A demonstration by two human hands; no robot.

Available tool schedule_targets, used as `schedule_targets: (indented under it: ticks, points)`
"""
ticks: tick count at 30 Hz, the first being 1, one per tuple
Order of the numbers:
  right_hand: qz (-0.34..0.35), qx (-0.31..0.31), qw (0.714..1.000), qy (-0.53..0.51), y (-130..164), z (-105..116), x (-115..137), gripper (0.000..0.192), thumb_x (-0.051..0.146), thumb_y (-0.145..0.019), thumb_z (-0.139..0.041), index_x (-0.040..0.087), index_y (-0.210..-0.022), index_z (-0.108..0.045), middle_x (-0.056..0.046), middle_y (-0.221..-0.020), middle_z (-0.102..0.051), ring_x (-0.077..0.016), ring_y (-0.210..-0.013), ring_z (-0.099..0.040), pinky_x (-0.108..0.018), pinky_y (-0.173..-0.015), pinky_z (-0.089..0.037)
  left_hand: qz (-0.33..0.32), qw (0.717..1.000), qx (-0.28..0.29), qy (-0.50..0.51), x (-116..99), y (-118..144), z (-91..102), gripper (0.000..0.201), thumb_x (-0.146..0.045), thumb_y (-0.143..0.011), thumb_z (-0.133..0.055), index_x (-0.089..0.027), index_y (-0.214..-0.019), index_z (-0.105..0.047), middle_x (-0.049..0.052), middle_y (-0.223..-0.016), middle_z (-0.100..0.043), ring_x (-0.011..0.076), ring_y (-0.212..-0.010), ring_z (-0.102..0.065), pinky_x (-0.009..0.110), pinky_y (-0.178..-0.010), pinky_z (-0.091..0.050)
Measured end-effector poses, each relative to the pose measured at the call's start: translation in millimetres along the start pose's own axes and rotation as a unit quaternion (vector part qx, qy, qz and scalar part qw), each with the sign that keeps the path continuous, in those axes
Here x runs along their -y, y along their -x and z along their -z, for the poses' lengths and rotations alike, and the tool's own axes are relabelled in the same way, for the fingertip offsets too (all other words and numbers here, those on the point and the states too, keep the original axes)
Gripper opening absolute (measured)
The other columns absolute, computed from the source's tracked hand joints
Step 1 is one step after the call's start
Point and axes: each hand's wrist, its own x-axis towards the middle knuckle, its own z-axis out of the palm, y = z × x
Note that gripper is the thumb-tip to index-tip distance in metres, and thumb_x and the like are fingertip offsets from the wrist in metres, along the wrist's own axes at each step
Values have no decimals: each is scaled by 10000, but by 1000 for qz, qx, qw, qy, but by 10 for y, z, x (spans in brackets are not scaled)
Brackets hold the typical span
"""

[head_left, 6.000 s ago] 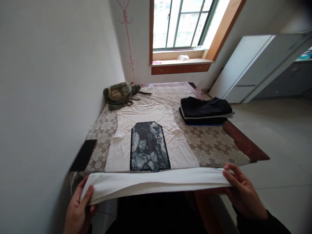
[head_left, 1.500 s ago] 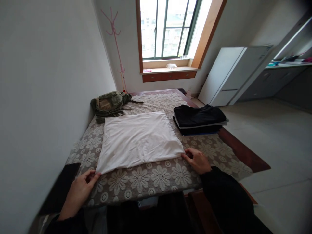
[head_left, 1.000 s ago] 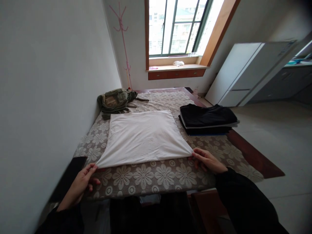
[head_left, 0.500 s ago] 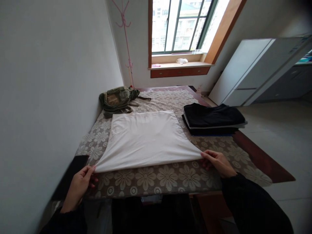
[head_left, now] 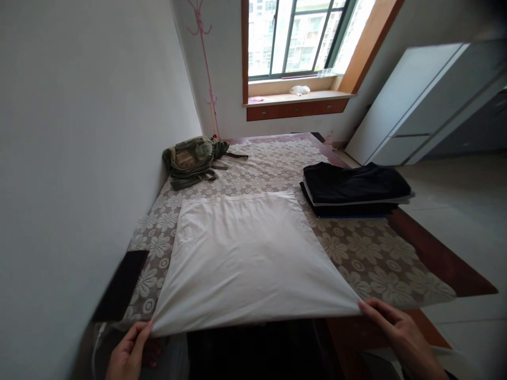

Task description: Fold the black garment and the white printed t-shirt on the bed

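The folded white shirt (head_left: pixel 245 258) lies flat on the tabletop (head_left: pixel 435 258), filling the lower centre of the frame — its near edge runs left to right. Left hand (head_left: pixel 129 356) pinches the lower-left corner, right hand (head_left: pixel 400 335) the lower-right — equally near.

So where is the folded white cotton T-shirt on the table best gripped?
At its two near corners, coming from the table's near edge. The folded white cotton T-shirt lies flat on the floral lace tablecloth, and its near edge overhangs, so fingers can likely slip under there. The left hand and right hand pinch exactly those corners.
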Motion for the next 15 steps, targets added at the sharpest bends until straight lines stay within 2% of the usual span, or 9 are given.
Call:
schedule_targets:
  ticks: [4,8,11,15]
  points:
    - [29,-37,999,20,-2,-50,-10,415,664,-675,-747,251,-721,-761,-34,-731,-743,-271,-702,-723,-274,-617,-613,-2,1000,-10,17,79,-56,-99,732,-859,-543,-702,-221,-891,-610,11,-705,-689,277,-675,-705,309,-461,-545]
    - [40,-45,998,3,4,-88,-15,397,626,-678,-780,236,-746,-753,-39,-751,-741,-252,-685,-705,-272,-603,-603,-17,999,-20,25,83,-8,-174,672,-794,-541,-764,-237,-834,-529,-22,-675,-630,243,-632,-680,296,-475,-539]
    - [45,-51,997,-21,36,-148,-56,401,611,-703,-787,226,-776,-699,-36,-730,-713,-235,-652,-684,-283,-593,-595,-44,996,-51,54,12,96,-214,628,-742,-603,-770,-257,-848,-456,-65,-661,-579,188,-574,-637,280,-516,-545]
    - [39,-107,987,-112,98,-261,-115,462,564,-702,-820,266,-937,-556,3,-723,-678,-231,-594,-677,-317,-558,-593,-74,991,-78,83,-78,204,-247,616,-725,-668,-743,-275,-990,-474,-67,-725,-606,165,-548,-618,286,-548,-558]
